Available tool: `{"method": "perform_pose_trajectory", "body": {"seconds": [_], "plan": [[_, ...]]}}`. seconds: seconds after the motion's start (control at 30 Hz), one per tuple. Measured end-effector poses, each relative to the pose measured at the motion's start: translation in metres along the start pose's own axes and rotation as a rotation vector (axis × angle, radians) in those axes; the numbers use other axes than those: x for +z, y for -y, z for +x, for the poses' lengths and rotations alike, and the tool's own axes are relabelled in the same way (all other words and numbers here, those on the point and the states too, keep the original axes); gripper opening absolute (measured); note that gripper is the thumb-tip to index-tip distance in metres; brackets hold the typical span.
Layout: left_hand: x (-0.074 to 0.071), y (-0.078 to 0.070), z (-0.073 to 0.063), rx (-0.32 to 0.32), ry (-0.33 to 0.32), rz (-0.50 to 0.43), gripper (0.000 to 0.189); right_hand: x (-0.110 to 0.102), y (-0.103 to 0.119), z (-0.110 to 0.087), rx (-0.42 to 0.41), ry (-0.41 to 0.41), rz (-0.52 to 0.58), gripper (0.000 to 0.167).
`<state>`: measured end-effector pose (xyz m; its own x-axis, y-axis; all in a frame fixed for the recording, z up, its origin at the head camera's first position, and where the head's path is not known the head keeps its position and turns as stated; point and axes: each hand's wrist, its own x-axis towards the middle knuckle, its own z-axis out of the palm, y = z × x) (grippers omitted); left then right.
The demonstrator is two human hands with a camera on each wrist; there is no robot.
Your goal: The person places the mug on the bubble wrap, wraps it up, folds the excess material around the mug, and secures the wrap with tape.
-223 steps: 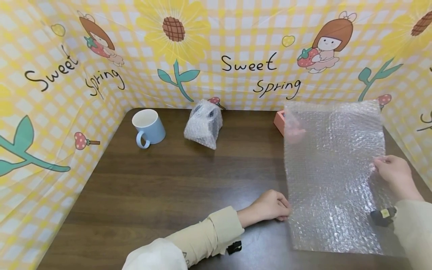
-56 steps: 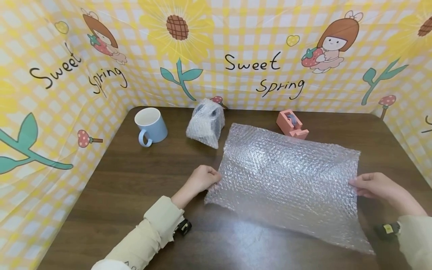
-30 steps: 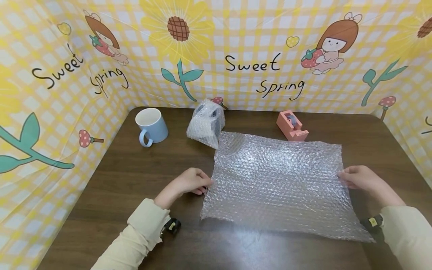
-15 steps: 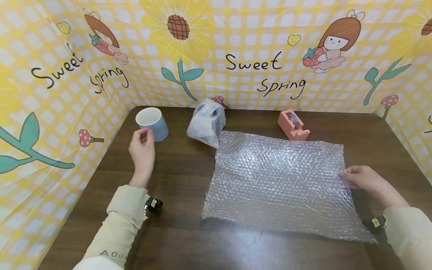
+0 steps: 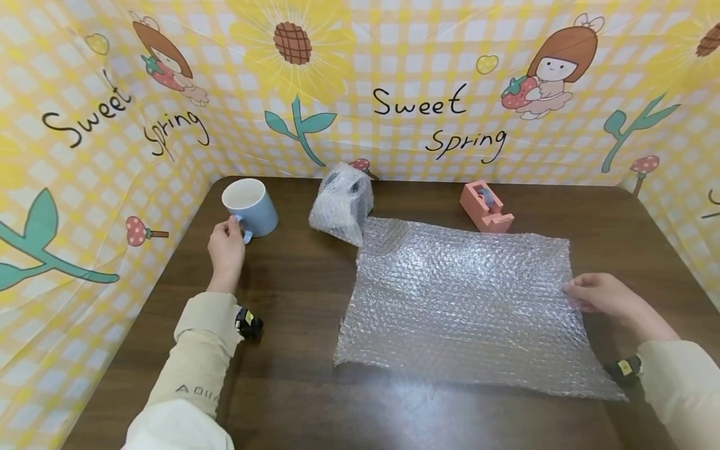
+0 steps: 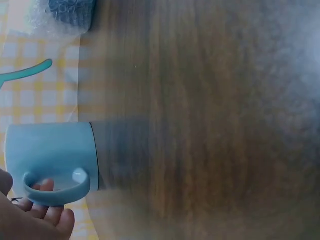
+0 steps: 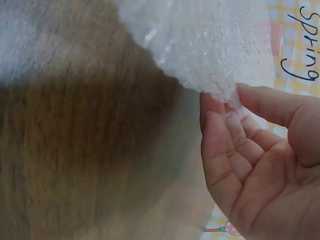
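Observation:
A light blue mug with a white inside stands upright at the back left of the table. My left hand is at its handle; in the left wrist view one fingertip shows inside the handle loop, and other fingers curl beside it. A sheet of bubble wrap lies spread over the middle right. Its right edge is pinched between thumb and fingers of my right hand, also seen close up in the right wrist view with the sheet's edge.
Between mug and sheet stands an object wrapped in bubble wrap, its front touching or nearly touching the sheet's back left corner. A pink tape dispenser sits behind the sheet. Patterned cloth walls border the brown table.
The sheet was turned and laid flat. My left hand let go of its left edge and moved left and back to the mug's handle. My right hand stays on the right edge.

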<state>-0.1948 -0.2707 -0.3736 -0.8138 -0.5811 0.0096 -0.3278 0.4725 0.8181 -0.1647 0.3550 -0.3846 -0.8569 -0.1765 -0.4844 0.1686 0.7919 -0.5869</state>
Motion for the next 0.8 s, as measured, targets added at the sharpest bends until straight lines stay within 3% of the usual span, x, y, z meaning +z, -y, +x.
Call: {"method": "perform_pose_trajectory", "body": {"seconds": [0.23, 0.43, 0.8], "plan": [[-0.002, 0.002, 0.011, -0.088, 0.075, -0.006, 0.056, 0.002, 0.0, 0.002, -0.031, -0.004, 0.006, 0.036], [0.001, 0.0, 0.014, -0.13, 0.102, -0.071, 0.048, 0.004, -0.001, 0.003, -0.027, -0.01, 0.013, 0.034], [0.007, -0.002, 0.008, -0.151, 0.065, -0.238, 0.033, 0.004, 0.0, 0.001, -0.027, -0.008, 0.006, 0.031]]}}
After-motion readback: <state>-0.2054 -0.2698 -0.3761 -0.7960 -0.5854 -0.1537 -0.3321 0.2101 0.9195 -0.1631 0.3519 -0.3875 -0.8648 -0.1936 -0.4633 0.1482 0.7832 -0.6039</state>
